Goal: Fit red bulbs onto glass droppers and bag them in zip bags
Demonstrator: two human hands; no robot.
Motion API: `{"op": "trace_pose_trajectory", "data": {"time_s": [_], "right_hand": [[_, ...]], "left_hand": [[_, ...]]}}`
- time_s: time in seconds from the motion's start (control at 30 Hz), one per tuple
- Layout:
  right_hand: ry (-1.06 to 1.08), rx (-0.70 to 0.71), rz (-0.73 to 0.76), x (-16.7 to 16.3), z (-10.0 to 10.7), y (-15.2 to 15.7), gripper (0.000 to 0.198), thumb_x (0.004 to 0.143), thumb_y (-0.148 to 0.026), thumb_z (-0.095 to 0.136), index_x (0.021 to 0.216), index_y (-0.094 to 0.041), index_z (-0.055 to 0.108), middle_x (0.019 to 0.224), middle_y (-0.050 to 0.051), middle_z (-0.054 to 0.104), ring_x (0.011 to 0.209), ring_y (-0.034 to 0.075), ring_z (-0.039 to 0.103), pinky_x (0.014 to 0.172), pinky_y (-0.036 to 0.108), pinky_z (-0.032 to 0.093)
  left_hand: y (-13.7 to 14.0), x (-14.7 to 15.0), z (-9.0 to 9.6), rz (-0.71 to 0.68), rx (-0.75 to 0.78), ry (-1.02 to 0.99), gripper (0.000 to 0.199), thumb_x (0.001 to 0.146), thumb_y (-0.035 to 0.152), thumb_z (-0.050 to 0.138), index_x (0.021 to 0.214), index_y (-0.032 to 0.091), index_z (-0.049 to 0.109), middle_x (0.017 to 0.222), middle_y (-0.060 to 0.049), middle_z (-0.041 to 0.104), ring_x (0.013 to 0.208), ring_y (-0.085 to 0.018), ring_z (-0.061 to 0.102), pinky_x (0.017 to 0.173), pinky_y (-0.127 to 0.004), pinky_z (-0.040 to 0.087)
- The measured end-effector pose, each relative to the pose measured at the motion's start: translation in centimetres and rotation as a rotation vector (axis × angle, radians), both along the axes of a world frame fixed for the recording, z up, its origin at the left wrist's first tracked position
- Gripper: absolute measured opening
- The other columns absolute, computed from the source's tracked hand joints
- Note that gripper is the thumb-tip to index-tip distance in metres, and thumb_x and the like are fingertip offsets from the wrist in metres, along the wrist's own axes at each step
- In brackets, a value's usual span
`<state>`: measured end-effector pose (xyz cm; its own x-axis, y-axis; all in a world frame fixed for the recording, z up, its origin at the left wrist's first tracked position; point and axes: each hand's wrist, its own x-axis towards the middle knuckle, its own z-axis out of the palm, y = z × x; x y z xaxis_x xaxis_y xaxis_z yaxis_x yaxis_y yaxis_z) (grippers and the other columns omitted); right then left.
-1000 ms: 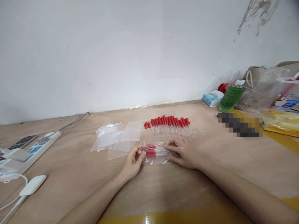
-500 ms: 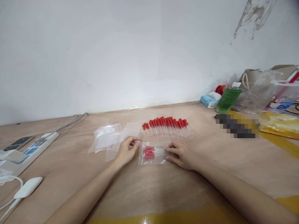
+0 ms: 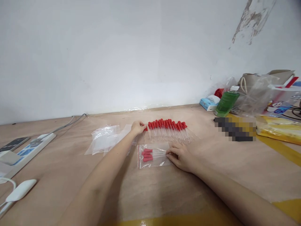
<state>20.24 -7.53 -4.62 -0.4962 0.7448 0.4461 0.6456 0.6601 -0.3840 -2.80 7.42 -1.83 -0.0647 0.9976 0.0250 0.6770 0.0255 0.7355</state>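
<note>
At the left end of a row of red-bulbed droppers (image 3: 168,125), my left hand (image 3: 138,128) has its fingertips closed at the outermost bulb. The fingers partly cover that dropper. A clear zip bag (image 3: 154,164) lies flat in front of the row with its red-lined seal to the left. Inside it are several droppers (image 3: 147,155), bulbs to the left and thin clear stems to the right. My right hand (image 3: 180,156) pinches the right part of the bag over the stem ends, which the fingers hide.
Loose clear bags (image 3: 104,138) lie beneath and left of my left forearm. A power strip (image 3: 30,152), a phone (image 3: 14,143) and a white plug-like piece (image 3: 21,190) are at the left. A green bottle (image 3: 227,102), a tissue pack (image 3: 209,103) and a yellow package (image 3: 279,129) stand at the right.
My left hand has left the bag's sealed edge and moved up to the left end of the dropper row. My right hand stays on the bag, its fingers drawn closer together.
</note>
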Motion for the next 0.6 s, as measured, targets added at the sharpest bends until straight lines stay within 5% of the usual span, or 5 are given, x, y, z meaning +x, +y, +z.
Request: {"op": "trace_pose_trajectory", "data": {"time_s": [0.1,0.3,0.5,0.6], "right_hand": [[0.005,-0.052,-0.058,-0.1,0.0,0.0,0.011,0.077,-0.032,0.056,0.081,-0.023,0.062,0.076,0.001,0.058,0.079,0.017,0.054,0.074,0.033,0.036],[0.114,-0.233,-0.176,-0.3,-0.3,0.3,0.021,0.067,-0.038,0.065,0.078,-0.021,0.064,0.071,0.001,0.061,0.068,0.016,0.056,0.064,0.030,0.040],[0.091,-0.212,-0.287,0.0,-0.3,0.4,0.032,0.060,-0.049,0.066,0.076,-0.021,0.062,0.069,0.001,0.060,0.069,0.018,0.055,0.069,0.035,0.039],[0.106,-0.156,-0.278,0.2,-0.5,0.5,0.036,0.058,-0.047,0.068,0.080,-0.019,0.059,0.075,0.002,0.059,0.073,0.018,0.054,0.069,0.034,0.040]], "left_hand": [[0.0,-0.2,-0.2,-0.007,-0.070,-0.095,0.028,0.086,0.028,0.048,0.110,0.014,0.050,0.109,-0.008,0.053,0.092,-0.018,0.056,0.077,-0.038,0.048],[-0.5,-1.4,0.9,0.016,-0.124,-0.351,0.029,0.086,0.028,0.049,0.112,0.014,0.049,0.110,-0.008,0.053,0.092,-0.019,0.055,0.077,-0.039,0.048],[-3.6,-5.1,2.2,0.078,-0.006,-0.637,0.022,0.069,0.028,0.067,0.075,0.010,0.057,0.066,-0.001,0.058,0.059,-0.009,0.055,0.059,-0.022,0.044],[-6.9,-6.8,2.1,0.108,0.092,-0.762,0.029,0.060,0.033,0.073,0.073,0.013,0.056,0.065,0.000,0.058,0.058,-0.008,0.054,0.059,-0.020,0.043]]}}
